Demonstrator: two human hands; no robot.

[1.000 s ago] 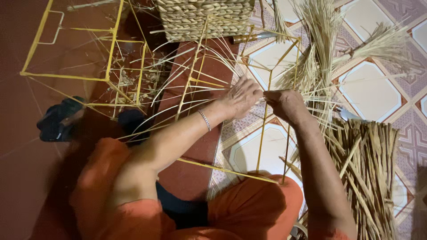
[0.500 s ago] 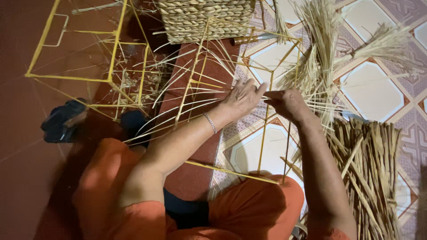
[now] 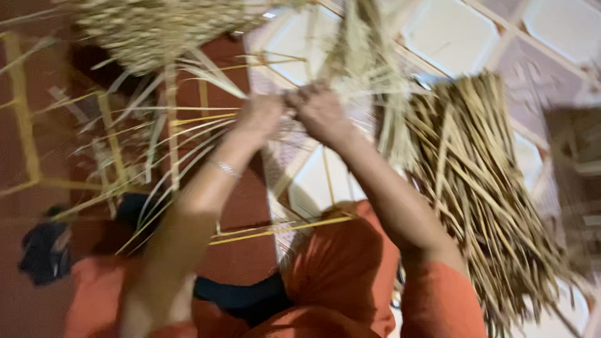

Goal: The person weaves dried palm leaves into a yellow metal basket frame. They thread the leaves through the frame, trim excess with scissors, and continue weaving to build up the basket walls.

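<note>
My left hand (image 3: 260,116) and right hand (image 3: 319,112) met knuckle to knuckle above my lap, each grip closed on the same tuft of pale straw (image 3: 363,69). The tuft's long axis ran up and away from both grips, leaning slightly right, so my right hand sat nearer its bulk. The frame was blurred; individual finger placement could not be told. A loose bundle of reeds (image 3: 476,188) lay on the floor, just right of my right forearm.

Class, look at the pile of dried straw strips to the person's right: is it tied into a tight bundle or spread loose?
Spread loose. The straw pile fans out across the tiled floor, strips splaying at differing angles; no tie shows, though the picture is blurred.
</note>
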